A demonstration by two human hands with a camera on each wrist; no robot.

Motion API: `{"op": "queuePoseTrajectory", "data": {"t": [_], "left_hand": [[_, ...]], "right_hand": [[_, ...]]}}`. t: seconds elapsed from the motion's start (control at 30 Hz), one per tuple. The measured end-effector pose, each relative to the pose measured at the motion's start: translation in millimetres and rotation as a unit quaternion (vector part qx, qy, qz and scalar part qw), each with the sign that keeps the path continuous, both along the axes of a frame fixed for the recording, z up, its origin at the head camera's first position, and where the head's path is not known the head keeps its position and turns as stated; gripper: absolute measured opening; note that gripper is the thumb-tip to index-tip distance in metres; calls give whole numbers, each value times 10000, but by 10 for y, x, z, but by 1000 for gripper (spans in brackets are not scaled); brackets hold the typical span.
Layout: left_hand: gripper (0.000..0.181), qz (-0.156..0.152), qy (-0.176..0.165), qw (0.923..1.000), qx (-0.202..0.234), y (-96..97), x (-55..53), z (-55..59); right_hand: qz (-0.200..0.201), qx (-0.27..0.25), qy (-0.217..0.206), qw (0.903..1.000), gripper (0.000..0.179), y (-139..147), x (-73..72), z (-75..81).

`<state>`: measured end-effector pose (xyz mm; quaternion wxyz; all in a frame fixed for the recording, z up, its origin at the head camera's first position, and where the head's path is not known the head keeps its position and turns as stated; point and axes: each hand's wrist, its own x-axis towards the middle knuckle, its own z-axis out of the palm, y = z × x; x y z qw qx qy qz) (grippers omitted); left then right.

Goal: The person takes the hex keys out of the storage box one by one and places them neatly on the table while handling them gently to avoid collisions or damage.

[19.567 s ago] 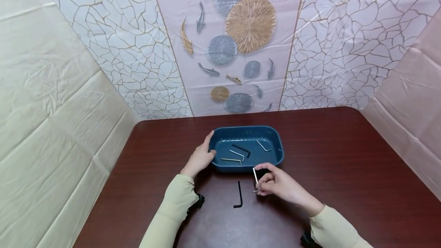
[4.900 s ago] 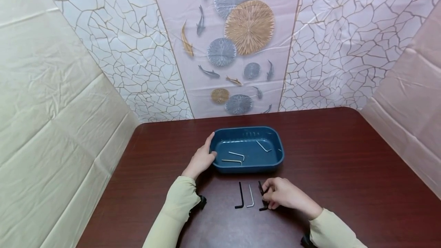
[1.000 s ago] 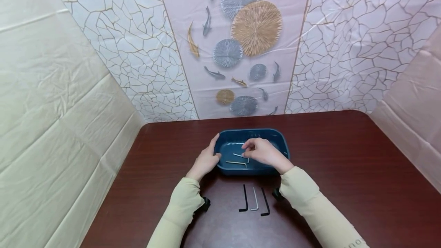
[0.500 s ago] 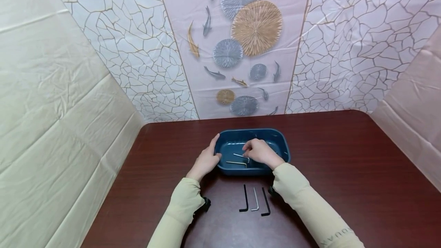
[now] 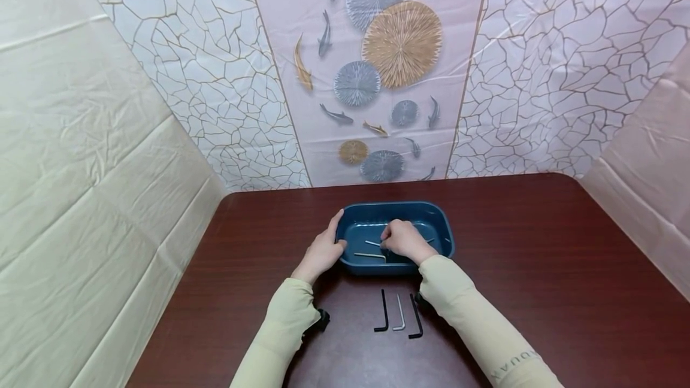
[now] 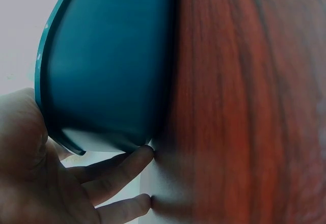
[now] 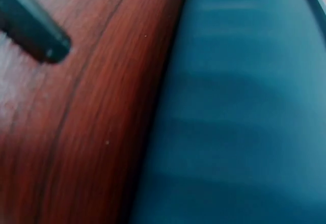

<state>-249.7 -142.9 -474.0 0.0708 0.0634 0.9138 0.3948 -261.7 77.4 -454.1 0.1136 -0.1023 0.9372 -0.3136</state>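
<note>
My left hand (image 5: 318, 254) grips the left end of a blue rectangular tray (image 5: 358, 268), the thumb over its rim. In the left wrist view, fingers of that hand (image 6: 114, 180) lie under and beside the tray's end wall (image 6: 107, 66). Inside the tray, my right hand (image 5: 405, 240) has curled fingers pinching a silver hex key (image 5: 372, 242), whose bent end they hide. Just in front of it lies a gold-toned hex key (image 5: 369, 255). Another silver hex key (image 5: 430, 240) is partly hidden behind the right hand.
On the dark red table (image 5: 259, 226), before the tray, a black hex key (image 5: 384, 310), a silver one (image 5: 401, 313) and a second black one (image 5: 416, 316) lie in a row. A black key's end (image 7: 51, 48) shows near the tray wall (image 7: 229, 122) in the right wrist view.
Earlier, black hex keys went from the tray to the row on the table, along with a silver one. Within the last second my right hand has lowered onto the silver key in the tray.
</note>
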Motion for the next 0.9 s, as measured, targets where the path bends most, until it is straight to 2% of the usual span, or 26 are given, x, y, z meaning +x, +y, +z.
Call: {"op": "queuePoseTrajectory", "data": {"t": [0.23,0.43,0.57,0.63,0.9], "left_hand": [[76,-32,31,10000,-9,3,-7,3],[77,-49,23,10000,-4,-1,-4,3],[77,-46,28,10000,12,0,-3,6],[77,-24,45,10000,8,-1,-3,2],[77,13,43,10000,-23,2,5,-5]], "right_hand": [[169,264,201,9993,11,-44,-51,-40],[209,258,141,9993,4,-107,-52,-39],[364,244,55,9990,32,-134,-50,-33],[457,281,94,9985,40,-139,-41,-27],[937,477,318,9940,50,-143,32,-3]]}}
